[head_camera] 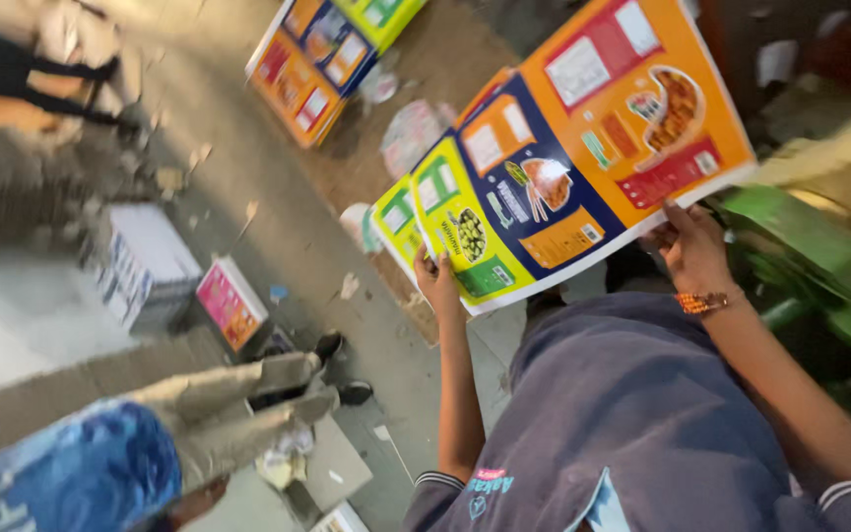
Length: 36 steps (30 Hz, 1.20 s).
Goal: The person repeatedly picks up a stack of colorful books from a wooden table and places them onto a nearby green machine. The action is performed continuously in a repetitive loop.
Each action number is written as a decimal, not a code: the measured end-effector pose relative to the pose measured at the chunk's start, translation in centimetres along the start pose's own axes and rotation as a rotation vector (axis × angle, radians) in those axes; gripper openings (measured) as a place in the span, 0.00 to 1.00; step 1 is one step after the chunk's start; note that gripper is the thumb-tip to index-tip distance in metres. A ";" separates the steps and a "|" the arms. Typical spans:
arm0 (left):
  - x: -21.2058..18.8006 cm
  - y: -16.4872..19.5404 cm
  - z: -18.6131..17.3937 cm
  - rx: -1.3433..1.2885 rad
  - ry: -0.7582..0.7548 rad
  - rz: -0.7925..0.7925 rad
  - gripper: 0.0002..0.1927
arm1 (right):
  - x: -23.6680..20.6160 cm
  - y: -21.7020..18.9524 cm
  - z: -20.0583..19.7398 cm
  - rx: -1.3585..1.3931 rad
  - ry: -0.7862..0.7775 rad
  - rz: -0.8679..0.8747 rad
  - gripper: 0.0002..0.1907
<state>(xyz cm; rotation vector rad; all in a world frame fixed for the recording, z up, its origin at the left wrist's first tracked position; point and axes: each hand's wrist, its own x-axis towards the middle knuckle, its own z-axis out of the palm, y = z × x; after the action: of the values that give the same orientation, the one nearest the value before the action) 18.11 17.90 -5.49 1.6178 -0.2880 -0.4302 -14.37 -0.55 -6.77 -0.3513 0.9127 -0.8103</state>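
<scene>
Orange-and-blue printed sheet (563, 148) spans your front, its long axis running from your left hand (438, 281) up to your right hand (689, 246); both hands pinch its near edge above the floor (278, 227).

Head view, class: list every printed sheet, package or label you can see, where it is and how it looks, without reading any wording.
Large printed sheet: held by left hand and right hand; orange, navy and lime panels with food pictures.
Second sheet: on the floor, top centre; same colours.
Pink-and-orange printed stack: floor, left of centre; rectangular.
White printed stack: beside it; pale, boxy.
</scene>
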 end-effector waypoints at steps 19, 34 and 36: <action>10.8 -4.4 -4.2 0.924 0.328 0.375 0.30 | 7.6 8.7 12.5 -0.574 0.050 0.014 0.10; 23.2 0.1 13.8 1.320 -0.586 0.448 0.42 | 9.4 7.6 11.5 -0.803 0.001 0.453 0.19; 22.7 1.1 14.0 1.329 -0.598 0.354 0.38 | 8.7 6.4 11.3 -1.191 -0.108 0.246 0.19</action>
<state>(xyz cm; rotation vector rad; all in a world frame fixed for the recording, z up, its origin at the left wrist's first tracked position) 32.33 -4.57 -7.57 2.5925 -1.5324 -0.4586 0.84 -3.46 -8.84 -1.2683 1.2331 0.0672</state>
